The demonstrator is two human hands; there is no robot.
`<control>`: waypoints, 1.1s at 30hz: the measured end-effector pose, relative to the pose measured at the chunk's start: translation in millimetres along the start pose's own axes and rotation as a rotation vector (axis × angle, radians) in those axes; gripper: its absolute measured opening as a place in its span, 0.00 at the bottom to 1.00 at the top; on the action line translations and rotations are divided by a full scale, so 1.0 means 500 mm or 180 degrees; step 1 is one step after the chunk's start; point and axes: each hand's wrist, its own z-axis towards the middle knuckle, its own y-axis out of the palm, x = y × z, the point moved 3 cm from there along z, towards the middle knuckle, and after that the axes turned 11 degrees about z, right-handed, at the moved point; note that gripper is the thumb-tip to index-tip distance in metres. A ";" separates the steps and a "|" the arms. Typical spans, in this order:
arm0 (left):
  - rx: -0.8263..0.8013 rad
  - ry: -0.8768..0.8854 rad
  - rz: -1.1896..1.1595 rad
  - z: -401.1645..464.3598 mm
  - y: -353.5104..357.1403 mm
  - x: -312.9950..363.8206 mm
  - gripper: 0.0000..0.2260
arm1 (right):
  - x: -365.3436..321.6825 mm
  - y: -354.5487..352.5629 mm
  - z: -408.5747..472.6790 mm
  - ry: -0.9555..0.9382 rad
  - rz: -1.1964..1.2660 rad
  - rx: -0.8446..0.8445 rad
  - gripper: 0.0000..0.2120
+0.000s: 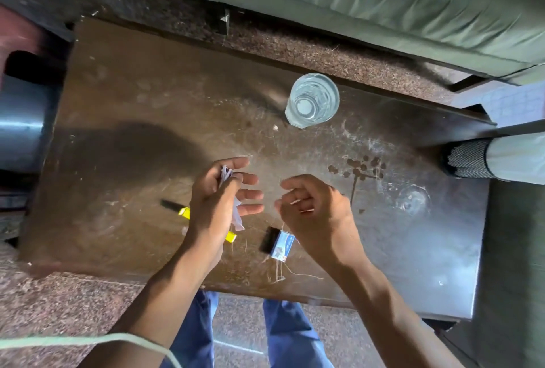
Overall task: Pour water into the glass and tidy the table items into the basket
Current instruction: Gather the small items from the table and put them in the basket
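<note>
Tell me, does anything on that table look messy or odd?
Yes. The matchbox near the front edge lies half slid open, with loose sticks scattered around it on the scratched table. The left hand clutches crumpled white scraps.

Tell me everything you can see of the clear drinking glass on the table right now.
The clear drinking glass looks like ribbed or faceted transparent glass, round, wider at the rim than at the base. It stands upright on the dark scratched wooden table, near the far edge, toward the green sofa. Whether it holds water cannot be told from above. Nothing touches it but the table; both hands are well short of it, nearer the person.
</note>
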 end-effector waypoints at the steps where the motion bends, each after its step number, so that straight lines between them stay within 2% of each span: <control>1: 0.0070 0.0056 0.0144 0.002 -0.012 0.001 0.15 | 0.012 -0.002 -0.002 0.0008 -0.0331 -0.0022 0.11; 4: 0.0284 0.0081 0.0353 0.005 -0.044 0.001 0.13 | 0.054 0.008 -0.015 0.0187 -0.1430 -0.0309 0.13; 6: 0.0352 0.0055 0.0300 0.007 -0.064 0.002 0.12 | 0.082 0.026 -0.027 0.0414 -0.1895 -0.0470 0.17; 12: 0.0419 0.0089 0.0570 0.012 -0.130 0.003 0.10 | 0.120 0.080 -0.036 0.0682 -0.2159 -0.0489 0.23; 18: 0.0538 0.0073 0.0321 0.017 -0.176 0.012 0.13 | 0.086 0.104 -0.009 0.0847 -0.2184 -0.0630 0.16; 26: 0.0853 0.0237 0.0162 0.027 -0.281 0.085 0.11 | -0.160 0.203 0.072 -0.0009 -0.2013 -0.0621 0.14; 30: 0.1075 0.0417 0.0009 0.029 -0.357 0.151 0.08 | -0.310 0.285 0.107 -0.0810 -0.1825 -0.0529 0.14; 33: 0.1082 0.0215 -0.0326 0.052 -0.434 0.226 0.10 | -0.424 0.358 0.126 -0.1285 -0.1476 -0.0496 0.13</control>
